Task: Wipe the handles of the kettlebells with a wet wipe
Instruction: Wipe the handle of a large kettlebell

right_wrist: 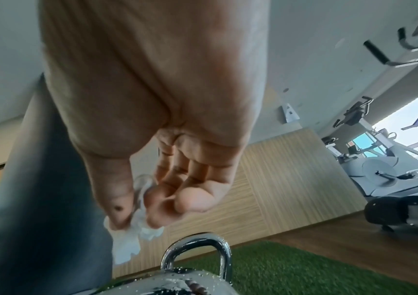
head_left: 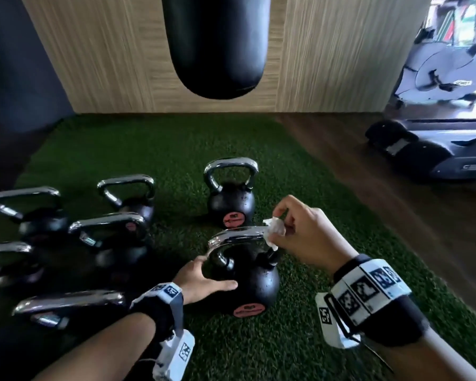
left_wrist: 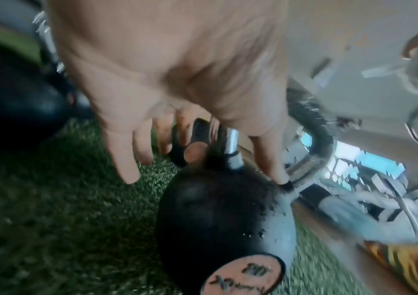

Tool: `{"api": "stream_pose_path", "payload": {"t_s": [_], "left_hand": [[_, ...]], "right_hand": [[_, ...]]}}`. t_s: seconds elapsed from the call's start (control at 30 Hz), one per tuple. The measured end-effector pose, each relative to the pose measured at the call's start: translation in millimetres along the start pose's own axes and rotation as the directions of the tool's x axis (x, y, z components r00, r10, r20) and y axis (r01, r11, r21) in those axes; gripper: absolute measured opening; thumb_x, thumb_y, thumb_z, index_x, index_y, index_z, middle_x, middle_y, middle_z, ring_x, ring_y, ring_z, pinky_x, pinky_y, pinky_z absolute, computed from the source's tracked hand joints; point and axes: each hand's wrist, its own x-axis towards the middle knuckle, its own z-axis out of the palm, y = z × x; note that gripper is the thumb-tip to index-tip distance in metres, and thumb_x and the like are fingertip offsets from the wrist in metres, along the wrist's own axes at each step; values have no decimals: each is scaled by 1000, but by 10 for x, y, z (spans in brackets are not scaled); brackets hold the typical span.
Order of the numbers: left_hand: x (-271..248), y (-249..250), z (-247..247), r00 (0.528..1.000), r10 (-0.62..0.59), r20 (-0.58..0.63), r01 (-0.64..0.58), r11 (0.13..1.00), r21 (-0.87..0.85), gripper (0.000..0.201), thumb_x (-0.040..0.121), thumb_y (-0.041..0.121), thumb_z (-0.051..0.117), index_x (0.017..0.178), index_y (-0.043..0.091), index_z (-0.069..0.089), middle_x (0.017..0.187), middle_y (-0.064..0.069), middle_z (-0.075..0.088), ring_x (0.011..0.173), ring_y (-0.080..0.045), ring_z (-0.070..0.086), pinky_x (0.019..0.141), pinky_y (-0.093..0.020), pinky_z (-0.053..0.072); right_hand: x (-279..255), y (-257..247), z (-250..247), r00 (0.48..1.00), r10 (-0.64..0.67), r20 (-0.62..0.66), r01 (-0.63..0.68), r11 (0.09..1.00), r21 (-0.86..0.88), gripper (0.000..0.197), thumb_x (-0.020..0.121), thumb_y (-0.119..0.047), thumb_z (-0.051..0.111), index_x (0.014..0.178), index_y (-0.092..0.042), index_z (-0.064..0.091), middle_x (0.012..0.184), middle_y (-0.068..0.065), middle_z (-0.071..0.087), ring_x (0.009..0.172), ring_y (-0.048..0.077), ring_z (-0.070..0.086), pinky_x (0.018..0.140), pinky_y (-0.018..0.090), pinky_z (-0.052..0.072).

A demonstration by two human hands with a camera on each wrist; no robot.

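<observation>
- Kettlebell handle (head_left: 235, 235): glossy chromed metal, mirror-smooth.
- Kettlebell body (head_left: 254, 281): matt black, faintly speckled.
- Wet wipe (head_left: 274, 228): thin, crumpled white cloth-like sheet.
- Turf mat (head_left: 154, 149): rough green synthetic grass.
- Punching bag (head_left: 216, 45): smooth black, slight sheen.
- Wall panel (head_left: 327, 53): pale, grained wood.

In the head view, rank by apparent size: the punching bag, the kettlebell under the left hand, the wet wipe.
1. Punching bag, largest.
2. Kettlebell steadied by the left hand; it sits nearer the camera, so true size is unsure.
3. Wet wipe, pinched in the right hand, smallest.
</observation>
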Motion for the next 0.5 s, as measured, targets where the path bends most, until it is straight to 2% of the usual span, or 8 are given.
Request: {"api": "stream_pose_path", "payload": {"t_s": [0.03,0.07,0.1,0.17,0.23,0.33,0.43,0.5], "left_hand": [[113,-25,99,999,33,12,-32,994,-107,90,53,78,83,133,48,53,127,23,65,124,-3,58,91,-5,40],[216,-46,204,997,77,-2,-75,976,-204,73,50,80,83,115,61,56,107,35,69,107,13,61,78,4,38],[316,-72,293,993,114,-31,-118,954,-274,62,46,81,82,101,69,56,91,44,67,91,23,60,69,7,37],[441,-105,449,983,154,-105,-183,903,-388,55,41,82,82,90,67,61,82,50,62,79,28,58,63,7,38],[525,-152,593,977,155,-146,-207,856,-474,53,43,79,84,89,56,70,84,38,71,80,19,65,66,2,44],[615,-127,712,967,157,-198,-247,761,-600,60,54,71,85,96,29,79,94,13,80,94,-2,74,86,-20,55],[679,-101,800,955,123,-270,-279,681,-677,50,62,62,82,97,27,80,96,11,80,97,-3,74,82,-16,55],[690,-98,856,944,120,-306,-305,667,-680,51,66,61,79,95,19,80,95,4,81,98,-10,75,85,-25,58]], "right_hand": [[116,28,47,1000,-5,5,5,1000,-20,26,79,-30,79,97,-25,61,67,-2,64,59,8,55,57,23,44],[224,59,94,1000,-21,16,22,999,-44,25,78,-30,80,96,-26,64,68,-3,65,60,9,57,58,23,45],[308,84,143,999,-39,20,40,998,-57,24,77,-31,81,96,-27,68,68,-4,66,61,8,58,59,21,46],[416,123,234,997,-76,20,78,994,-78,23,76,-32,84,97,-28,74,73,-6,65,65,5,58,61,12,42],[437,176,316,996,-82,25,84,993,-79,22,78,-33,84,98,-31,76,85,-10,61,72,1,57,66,8,42],[392,222,371,995,-86,39,89,994,-66,23,80,-34,82,102,-33,75,94,-15,62,80,0,60,69,9,45],[368,231,423,990,-137,-19,136,990,-19,30,79,-29,85,107,-29,74,89,-14,70,79,4,65,71,16,51],[363,254,487,982,-174,-76,174,985,0,27,78,-26,86,104,-28,77,86,-14,72,75,4,64,70,16,50]]}}
